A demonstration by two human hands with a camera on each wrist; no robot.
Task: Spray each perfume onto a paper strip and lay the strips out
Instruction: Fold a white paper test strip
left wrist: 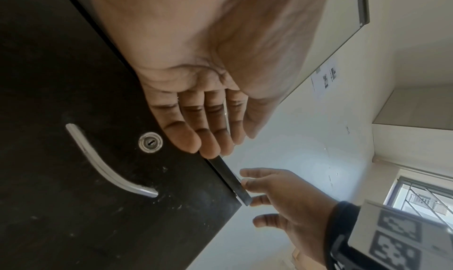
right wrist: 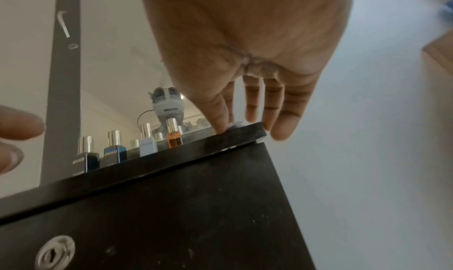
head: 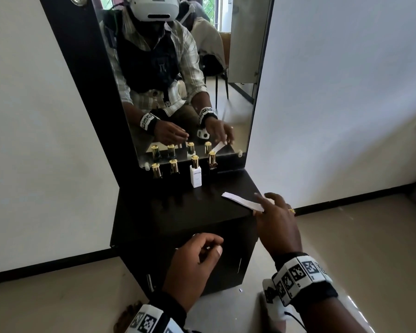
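Note:
Four gold-capped perfume bottles stand in a row in front of the mirror: two dark ones, a white one and an amber one. A white paper strip lies slanted near the right front corner of the dark cabinet top. My right hand pinches the strip's near end between thumb and forefinger, with the other fingers straight. The right wrist view shows the fingertips on the paper at the top's edge. My left hand hangs loosely curled before the cabinet front, holding nothing.
A tall mirror rises behind the bottles and reflects me and the row. The cabinet door has a chrome handle and a keyhole. White walls flank the cabinet, and tiled floor lies to the right.

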